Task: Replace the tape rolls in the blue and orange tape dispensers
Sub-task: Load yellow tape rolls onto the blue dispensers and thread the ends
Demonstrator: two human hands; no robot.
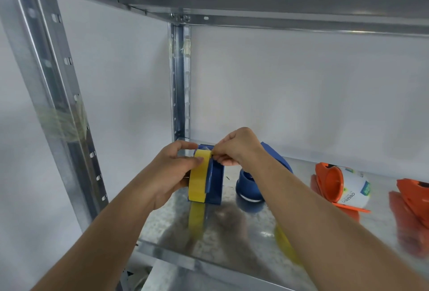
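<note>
yellow tape roll (197, 175) in left hand (170, 171); right fingers (224, 159) seemingly pinching its end

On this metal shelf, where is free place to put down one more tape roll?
Bare shelf lies in front of the blue dispenser, towards the front edge, though both forearms cross above it. Another bare strip lies behind the orange dispenser, along the wall. Between the blue and orange parts it is crowded.

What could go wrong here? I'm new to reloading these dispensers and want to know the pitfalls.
The right hand pinches the free end at the top of the yellow tape roll; it may stick back on the roll or to the fingers. The left hand steadies the roll against the blue dispenser half near the metal shelf's left edge, so a hard pull might tip it off.
</note>
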